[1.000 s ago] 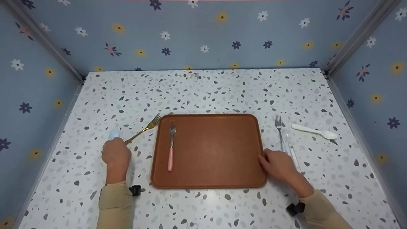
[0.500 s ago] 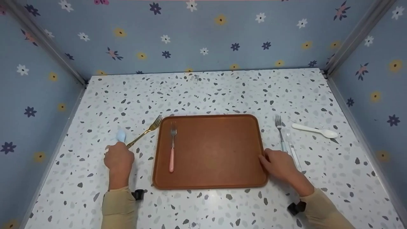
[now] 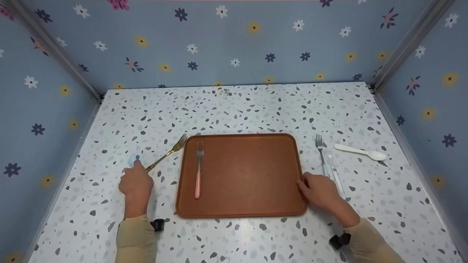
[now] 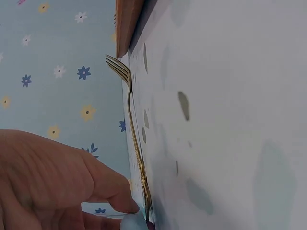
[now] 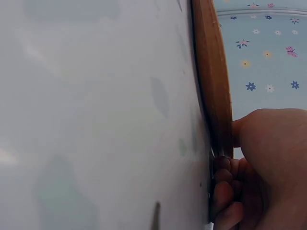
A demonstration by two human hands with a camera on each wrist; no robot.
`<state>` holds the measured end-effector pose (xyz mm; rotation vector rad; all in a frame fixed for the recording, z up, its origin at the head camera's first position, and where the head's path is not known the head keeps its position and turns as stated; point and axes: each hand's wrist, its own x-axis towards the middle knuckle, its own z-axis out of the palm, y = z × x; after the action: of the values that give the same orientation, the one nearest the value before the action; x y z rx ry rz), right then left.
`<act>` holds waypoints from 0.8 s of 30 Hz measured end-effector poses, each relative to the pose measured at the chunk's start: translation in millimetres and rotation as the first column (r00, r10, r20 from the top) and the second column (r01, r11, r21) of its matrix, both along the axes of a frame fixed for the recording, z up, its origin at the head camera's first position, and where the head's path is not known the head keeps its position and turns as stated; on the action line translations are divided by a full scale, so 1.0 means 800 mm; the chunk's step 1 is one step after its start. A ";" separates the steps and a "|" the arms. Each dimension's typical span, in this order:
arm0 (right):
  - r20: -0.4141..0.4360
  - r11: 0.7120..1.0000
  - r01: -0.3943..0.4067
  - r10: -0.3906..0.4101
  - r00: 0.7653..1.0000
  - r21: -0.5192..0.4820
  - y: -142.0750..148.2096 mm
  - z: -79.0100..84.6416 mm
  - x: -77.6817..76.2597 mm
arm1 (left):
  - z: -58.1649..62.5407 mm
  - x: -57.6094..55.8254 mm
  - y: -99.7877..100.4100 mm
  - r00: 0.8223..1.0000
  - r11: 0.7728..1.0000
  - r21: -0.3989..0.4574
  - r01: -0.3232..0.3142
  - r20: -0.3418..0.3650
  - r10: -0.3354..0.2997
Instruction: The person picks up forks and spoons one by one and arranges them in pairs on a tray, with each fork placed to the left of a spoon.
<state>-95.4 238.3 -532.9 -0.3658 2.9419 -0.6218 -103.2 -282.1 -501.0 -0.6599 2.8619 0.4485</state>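
Note:
My left hand (image 3: pixel 136 184) is low over the table on the left, with thumb and index finger together on a light blue spoon (image 3: pixel 132 159). Most of the spoon is hidden behind the hand; in the left wrist view a light blue part (image 4: pixel 134 222) shows at the fingertips. Just right of this hand a gold fork (image 3: pixel 165 155) lies slanted, its tines near the brown tray (image 3: pixel 241 214). My right hand (image 3: pixel 321 190) grips the tray's right edge, thumb on top and fingers curled low beside the rim. A fork with a pink handle (image 3: pixel 197 182) lies on the tray's left side.
Right of the tray lie a fork with a pale blue handle (image 3: pixel 321 151), a clear plastic utensil (image 3: pixel 336 175) and a white spoon (image 3: pixel 360 151). Flowered blue walls (image 3: pixel 234 40) enclose the speckled table (image 3: pixel 234 113) at the back and sides.
The light blue spoon end shifts right, then back left and nearer the hand, and the left index finger now reaches over it. My right hand keeps its grip on the tray.

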 end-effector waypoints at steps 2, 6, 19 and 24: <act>0.003 1.000 -0.002 0.002 1.000 0.002 0.000 -0.001 0.001 | -0.002 0.003 -0.001 1.000 1.000 0.005 -0.003 0.004 0.002; 0.008 1.000 -0.004 0.004 1.000 0.016 -0.001 -0.003 0.001 | -0.007 0.008 -0.001 0.999 1.000 -0.007 -0.013 -0.029 0.013; 0.008 1.000 0.015 -0.015 1.000 0.012 0.002 0.000 -0.001 | -0.005 -0.006 -0.010 1.000 0.999 0.022 -0.025 0.018 0.025; 0.006 1.000 0.014 -0.014 1.000 0.010 0.000 -0.002 0.001 | -0.004 -0.006 -0.014 0.999 1.000 0.027 -0.009 0.054 0.007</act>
<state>-94.8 238.7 -534.3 -0.3420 2.9427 -0.6092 -107.7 -293.6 -503.8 -0.6684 2.7989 0.4628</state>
